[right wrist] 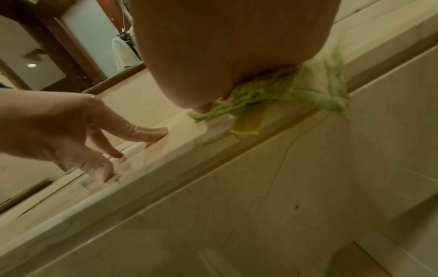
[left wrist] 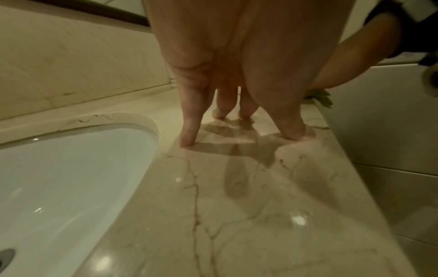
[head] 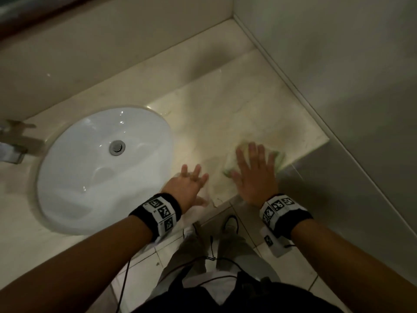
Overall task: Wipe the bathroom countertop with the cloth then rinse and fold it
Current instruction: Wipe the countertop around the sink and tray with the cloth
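Observation:
A pale green cloth (head: 232, 162) lies flat on the beige marble countertop (head: 225, 109) near its front right corner. My right hand (head: 255, 170) presses on it with straight, spread fingers; the cloth's frayed green edge (right wrist: 279, 93) shows under the palm. My left hand (head: 191, 179) rests on bare marble just right of the sink, fingers spread, fingertips (left wrist: 187, 144) touching the stone. It holds nothing.
An oval white sink (head: 103, 168) with a metal drain (head: 116, 147) is set into the counter at left, and a faucet (head: 13, 143) stands at the far left. A wall (head: 338, 64) bounds the counter on the right. A tiled floor lies below.

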